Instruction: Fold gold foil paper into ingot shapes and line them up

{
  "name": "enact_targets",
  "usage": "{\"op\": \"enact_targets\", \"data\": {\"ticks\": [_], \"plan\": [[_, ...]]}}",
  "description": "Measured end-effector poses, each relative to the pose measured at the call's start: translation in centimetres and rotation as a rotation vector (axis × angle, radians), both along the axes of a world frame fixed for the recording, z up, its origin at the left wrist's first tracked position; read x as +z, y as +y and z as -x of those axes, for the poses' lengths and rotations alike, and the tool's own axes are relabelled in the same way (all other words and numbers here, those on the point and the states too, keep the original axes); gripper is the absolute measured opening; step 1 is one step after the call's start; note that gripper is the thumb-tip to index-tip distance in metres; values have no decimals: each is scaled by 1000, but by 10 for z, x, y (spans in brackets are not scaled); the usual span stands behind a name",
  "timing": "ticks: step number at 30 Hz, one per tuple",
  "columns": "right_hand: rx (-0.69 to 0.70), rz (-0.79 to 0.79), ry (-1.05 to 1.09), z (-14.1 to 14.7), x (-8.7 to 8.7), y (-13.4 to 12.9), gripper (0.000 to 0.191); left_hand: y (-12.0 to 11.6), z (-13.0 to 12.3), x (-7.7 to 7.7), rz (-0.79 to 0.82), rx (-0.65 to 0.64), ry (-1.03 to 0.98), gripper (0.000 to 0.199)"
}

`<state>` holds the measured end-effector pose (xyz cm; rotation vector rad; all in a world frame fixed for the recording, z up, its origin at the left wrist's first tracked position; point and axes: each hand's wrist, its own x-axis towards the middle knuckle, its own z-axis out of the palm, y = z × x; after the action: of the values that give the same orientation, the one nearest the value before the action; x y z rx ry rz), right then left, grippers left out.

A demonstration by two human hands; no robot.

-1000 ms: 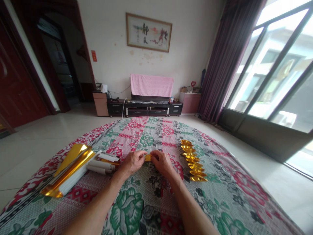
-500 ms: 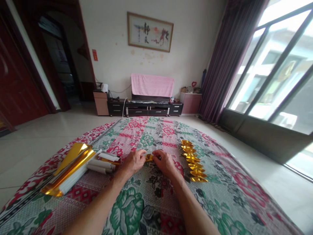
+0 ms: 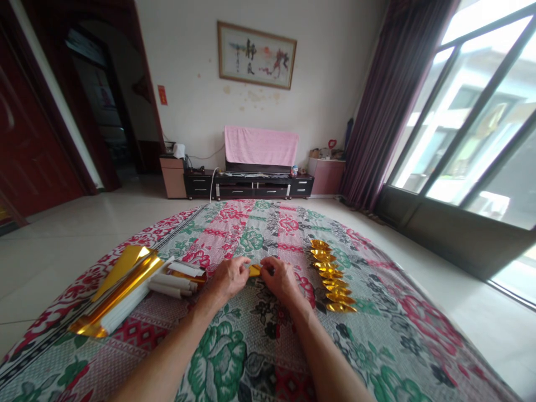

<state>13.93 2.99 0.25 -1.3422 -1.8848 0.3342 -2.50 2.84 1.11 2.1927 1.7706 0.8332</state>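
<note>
Head view:
- We pinch the gold piece (image 3: 254,271) between left fingers (image 3: 244,268) and right fingers (image 3: 266,267), nearly closed.
- Table (image 3: 251,223) edge lies well beyond; bare cloth separates us from gold row (image 3: 330,274).

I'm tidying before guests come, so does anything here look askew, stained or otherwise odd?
Yes: yellowish stains mark the wall below the picture, odd against the pale surface. The picture also seems to slope down rightward, though the lens may exaggerate that.

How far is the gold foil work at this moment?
Looks done: row of pointed, shiny gold foil pieces on the right.
In hand: small gold foil piece between left hand and right hand.
Probably left: long gold-and-white paper stack at left.
</note>
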Motion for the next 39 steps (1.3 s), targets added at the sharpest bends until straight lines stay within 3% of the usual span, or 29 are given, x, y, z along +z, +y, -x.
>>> {"op": "enact_targets", "data": {"ticks": [18, 27, 39], "plan": [[-45, -52, -87, 1, -4, 0, 17, -5, -4, 4, 24, -2, 115, 24], [-23, -69, -105, 1, -4, 0, 14, -7, -3, -5, -57, 41, 238, 18], [-4, -47, -81, 2, -8, 4, 11, -5, 1, -11, -211, -74, 161, 15]]}}
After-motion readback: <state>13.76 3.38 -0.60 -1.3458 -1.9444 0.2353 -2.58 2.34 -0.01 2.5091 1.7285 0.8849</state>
